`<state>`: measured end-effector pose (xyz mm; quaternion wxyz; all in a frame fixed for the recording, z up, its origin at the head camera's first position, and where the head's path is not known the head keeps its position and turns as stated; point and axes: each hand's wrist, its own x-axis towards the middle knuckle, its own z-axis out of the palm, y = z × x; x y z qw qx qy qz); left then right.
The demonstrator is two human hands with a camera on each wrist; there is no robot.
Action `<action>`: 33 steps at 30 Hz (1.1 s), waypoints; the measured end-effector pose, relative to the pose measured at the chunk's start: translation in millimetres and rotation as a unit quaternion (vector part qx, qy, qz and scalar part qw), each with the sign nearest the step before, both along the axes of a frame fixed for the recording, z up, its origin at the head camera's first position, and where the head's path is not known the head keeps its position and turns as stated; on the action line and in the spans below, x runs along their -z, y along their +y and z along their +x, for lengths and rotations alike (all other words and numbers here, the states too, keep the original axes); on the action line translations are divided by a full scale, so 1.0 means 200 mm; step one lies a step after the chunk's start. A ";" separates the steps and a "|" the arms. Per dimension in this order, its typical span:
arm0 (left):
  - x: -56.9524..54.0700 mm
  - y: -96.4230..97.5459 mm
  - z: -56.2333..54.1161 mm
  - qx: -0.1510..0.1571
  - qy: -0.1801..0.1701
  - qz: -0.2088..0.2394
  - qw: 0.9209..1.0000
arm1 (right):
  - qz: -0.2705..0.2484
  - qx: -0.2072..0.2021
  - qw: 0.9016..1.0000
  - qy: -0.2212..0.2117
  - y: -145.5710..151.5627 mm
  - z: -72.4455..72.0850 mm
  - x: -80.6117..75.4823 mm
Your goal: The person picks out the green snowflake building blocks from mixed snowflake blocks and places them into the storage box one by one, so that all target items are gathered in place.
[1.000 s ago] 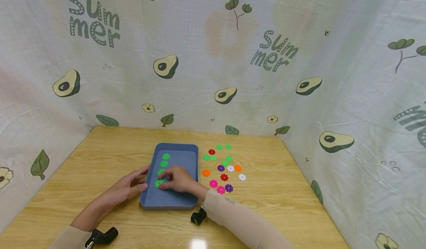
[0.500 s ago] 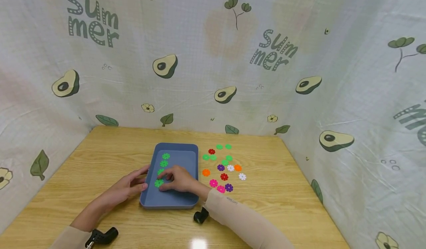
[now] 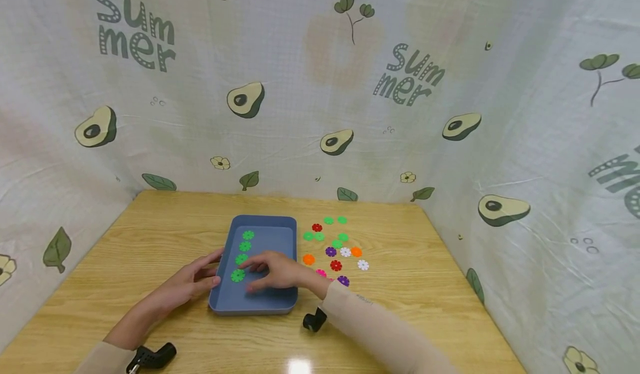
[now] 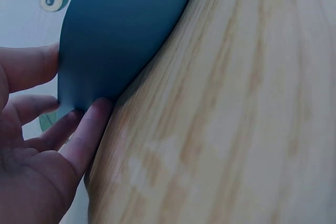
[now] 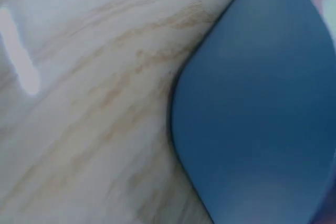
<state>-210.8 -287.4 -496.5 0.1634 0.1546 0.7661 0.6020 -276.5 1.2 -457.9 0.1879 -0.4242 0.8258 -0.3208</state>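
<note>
A blue-grey tray point(image 3: 272, 239) lies on the table, with several green notched plastic discs point(image 3: 245, 246) in a column along its left side. My left hand point(image 3: 186, 283) touches the tray's left wall with loosely extended fingers; the left wrist view shows its fingertips against the outer wall point(image 4: 113, 35). Over the tray, my right hand point(image 3: 282, 270) has thumb and forefinger spread apart, nothing between them. Its fingertips are just right of the nearest green disc point(image 3: 238, 275). In the right wrist view the tray wall point(image 5: 257, 98) fills much of the picture, and most of the hand is hidden.
Right of the tray, loose discs lie scattered: green point(image 3: 342, 220), red point(image 3: 336, 265), orange point(image 3: 309, 259), purple point(image 3: 331, 252), white point(image 3: 363, 265) and pink point(image 3: 321, 273). A patterned cloth point(image 3: 300, 85) hangs around the wooden table point(image 3: 400, 307).
My right hand has let go of the nearest green disc and drawn slightly right, its thumb and forefinger now wider apart. The left hand holds its place at the tray.
</note>
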 end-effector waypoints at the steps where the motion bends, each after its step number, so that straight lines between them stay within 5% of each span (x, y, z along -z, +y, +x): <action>1: 0.00 0.00 0.00 0.001 0.002 0.000 1.000 | -0.005 -0.004 1.000 -0.005 0.01 0.00 -0.01; 9: -0.01 0.00 0.01 -0.005 0.002 0.007 1.000 | -0.076 -0.012 0.996 -0.037 0.20 0.03 -0.06; 15: -0.01 0.00 0.01 -0.012 0.008 0.000 1.000 | -0.108 0.020 0.994 -0.013 0.40 0.01 -0.10; 22: -0.01 0.00 0.02 -0.018 0.009 -0.016 1.000 | -0.103 0.068 0.992 0.013 0.63 -0.11 -0.12; 33: -0.01 0.00 0.01 -0.011 0.012 -0.005 1.000 | -0.055 0.114 0.989 0.072 0.90 -0.30 -0.03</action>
